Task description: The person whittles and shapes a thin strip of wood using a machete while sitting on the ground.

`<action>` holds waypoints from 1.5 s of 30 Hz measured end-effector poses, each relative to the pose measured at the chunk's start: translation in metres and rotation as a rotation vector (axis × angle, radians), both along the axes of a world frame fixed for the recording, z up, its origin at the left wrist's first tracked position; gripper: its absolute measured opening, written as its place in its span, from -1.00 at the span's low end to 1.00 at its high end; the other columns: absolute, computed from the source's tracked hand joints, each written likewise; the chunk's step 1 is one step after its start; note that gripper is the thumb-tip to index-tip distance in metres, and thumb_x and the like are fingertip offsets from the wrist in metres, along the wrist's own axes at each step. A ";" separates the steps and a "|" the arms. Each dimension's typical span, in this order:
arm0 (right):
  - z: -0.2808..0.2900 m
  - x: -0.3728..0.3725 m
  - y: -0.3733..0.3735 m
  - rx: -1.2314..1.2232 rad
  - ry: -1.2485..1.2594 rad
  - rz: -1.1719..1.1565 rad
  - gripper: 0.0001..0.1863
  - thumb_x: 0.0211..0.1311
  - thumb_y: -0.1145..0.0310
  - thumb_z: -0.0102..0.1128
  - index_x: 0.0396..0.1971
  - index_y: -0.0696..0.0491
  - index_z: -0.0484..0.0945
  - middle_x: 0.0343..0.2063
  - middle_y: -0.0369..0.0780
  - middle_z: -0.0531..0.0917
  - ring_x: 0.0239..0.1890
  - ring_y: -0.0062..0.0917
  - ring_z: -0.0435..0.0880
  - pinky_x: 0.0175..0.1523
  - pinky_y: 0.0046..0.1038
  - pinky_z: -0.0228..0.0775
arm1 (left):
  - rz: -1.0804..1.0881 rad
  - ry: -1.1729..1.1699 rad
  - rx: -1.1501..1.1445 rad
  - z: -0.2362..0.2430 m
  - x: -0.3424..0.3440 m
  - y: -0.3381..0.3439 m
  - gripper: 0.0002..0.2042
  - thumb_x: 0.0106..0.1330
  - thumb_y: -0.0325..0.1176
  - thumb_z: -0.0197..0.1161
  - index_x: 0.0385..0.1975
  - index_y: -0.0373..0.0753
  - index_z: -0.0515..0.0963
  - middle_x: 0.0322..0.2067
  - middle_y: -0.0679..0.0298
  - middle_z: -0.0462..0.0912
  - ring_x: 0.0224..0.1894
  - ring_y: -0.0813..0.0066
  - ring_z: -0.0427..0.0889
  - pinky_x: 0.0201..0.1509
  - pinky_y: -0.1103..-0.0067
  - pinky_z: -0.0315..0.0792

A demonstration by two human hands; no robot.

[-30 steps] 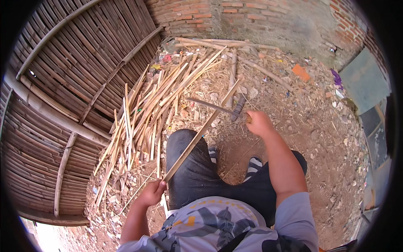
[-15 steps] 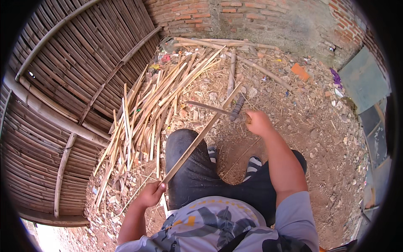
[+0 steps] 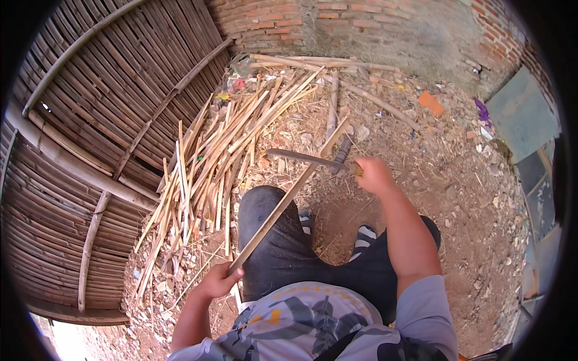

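Note:
My left hand is closed round the near end of a long split bamboo strip. The strip slants up across my left thigh, its far end up and to the right. My right hand is wrapped round the handle of a machete. Its dark blade points left and crosses the strip near the strip's far end; whether the edge bites into it I cannot tell. Just behind the crossing lies a dark, ridged, wrapped-looking piece on the ground, partly hidden by the blade.
A heap of split bamboo strips lies to the left. Thicker bamboo poles rest beyond, before a brick wall. A bamboo slat panel leans at far left; grey sheets stand right. Rubble and litter cover the ground.
The machete blade has turned slightly and shows more of its flat side, its tip still pointing left. My left hand and the strip's near end have shifted a little to the right and down.

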State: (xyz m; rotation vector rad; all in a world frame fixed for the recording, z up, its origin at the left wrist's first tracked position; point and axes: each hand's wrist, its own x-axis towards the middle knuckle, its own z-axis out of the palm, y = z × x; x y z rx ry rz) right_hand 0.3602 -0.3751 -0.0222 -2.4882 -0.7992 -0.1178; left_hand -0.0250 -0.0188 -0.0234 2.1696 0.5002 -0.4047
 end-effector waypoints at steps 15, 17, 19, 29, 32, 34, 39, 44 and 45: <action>-0.007 -0.001 0.005 -0.027 -0.113 0.080 -0.85 0.00 0.43 0.34 -0.42 0.03 0.55 -0.43 -0.14 0.67 -0.25 -0.13 0.69 -0.17 -0.11 0.53 | 0.007 0.045 -0.058 0.006 0.001 -0.010 -0.39 0.41 0.26 0.19 -0.24 -0.35 0.53 -0.53 0.40 0.48 -0.43 0.60 0.40 -0.39 0.50 0.35; -0.006 -0.001 0.001 -0.046 -0.079 0.000 -0.85 -0.01 0.43 0.34 -0.42 0.03 0.55 -0.43 -0.13 0.67 -0.24 -0.12 0.69 -0.16 -0.11 0.53 | 0.030 0.064 -0.070 0.011 0.002 -0.013 -0.39 0.41 0.25 0.21 -0.23 -0.35 0.53 -0.53 0.41 0.48 -0.44 0.61 0.39 -0.39 0.50 0.34; -0.003 -0.005 0.003 -0.042 -0.138 0.028 -0.85 -0.02 0.44 0.34 -0.42 0.03 0.55 -0.42 -0.13 0.67 -0.24 -0.12 0.69 -0.15 -0.10 0.53 | 0.040 0.154 -0.063 0.014 0.009 -0.012 -0.40 0.41 0.23 0.22 -0.21 -0.36 0.54 -0.52 0.41 0.48 -0.44 0.61 0.39 -0.40 0.51 0.33; 0.001 -0.009 0.008 0.041 -0.201 0.191 -0.85 -0.01 0.41 0.37 -0.43 0.00 0.57 -0.43 -0.14 0.69 -0.31 -0.15 0.71 -0.19 -0.13 0.53 | -0.003 0.137 -0.038 0.015 0.011 -0.011 -0.47 0.42 0.14 0.26 -0.22 -0.37 0.57 -0.53 0.39 0.49 -0.44 0.61 0.39 -0.38 0.51 0.33; 0.001 0.000 -0.004 -0.022 -0.037 0.003 -0.85 0.01 0.38 0.39 -0.43 -0.01 0.57 -0.42 -0.14 0.69 -0.32 -0.16 0.71 -0.22 -0.15 0.53 | 0.053 0.121 -0.062 0.022 0.006 -0.015 -0.47 0.41 0.13 0.28 -0.22 -0.37 0.58 -0.53 0.38 0.50 -0.44 0.59 0.41 -0.35 0.50 0.35; 0.000 -0.004 -0.002 -0.080 -0.133 0.022 -0.84 0.01 0.36 0.40 -0.42 -0.01 0.58 -0.43 -0.14 0.69 -0.32 -0.16 0.70 -0.24 -0.15 0.53 | 0.072 0.171 -0.082 0.028 0.012 -0.019 -0.46 0.41 0.13 0.28 -0.22 -0.38 0.58 -0.53 0.38 0.51 -0.44 0.57 0.42 -0.35 0.49 0.36; 0.002 -0.025 0.024 0.016 -0.233 0.280 -0.85 0.04 0.35 0.38 -0.38 -0.02 0.60 -0.43 -0.13 0.69 -0.34 -0.16 0.70 -0.24 -0.14 0.53 | 0.049 0.135 -0.036 0.024 0.018 -0.023 -0.46 0.41 0.12 0.29 -0.22 -0.39 0.59 -0.51 0.37 0.54 -0.43 0.56 0.44 -0.34 0.48 0.37; 0.010 -0.022 0.018 0.029 -0.176 0.249 -0.85 0.05 0.35 0.37 -0.34 -0.04 0.63 -0.42 -0.13 0.70 -0.33 -0.15 0.71 -0.23 -0.12 0.53 | 0.017 0.171 -0.007 0.025 0.012 -0.011 -0.51 0.42 0.06 0.30 -0.16 -0.39 0.61 -0.51 0.36 0.56 -0.43 0.58 0.45 -0.34 0.47 0.38; 0.008 -0.014 0.011 0.040 -0.059 0.094 -0.84 0.05 0.35 0.37 -0.34 -0.04 0.63 -0.41 -0.13 0.70 -0.33 -0.14 0.71 -0.23 -0.12 0.53 | 0.032 0.120 -0.044 0.023 0.003 -0.005 -0.52 0.42 0.04 0.31 -0.15 -0.38 0.62 -0.52 0.36 0.56 -0.43 0.58 0.45 -0.35 0.47 0.38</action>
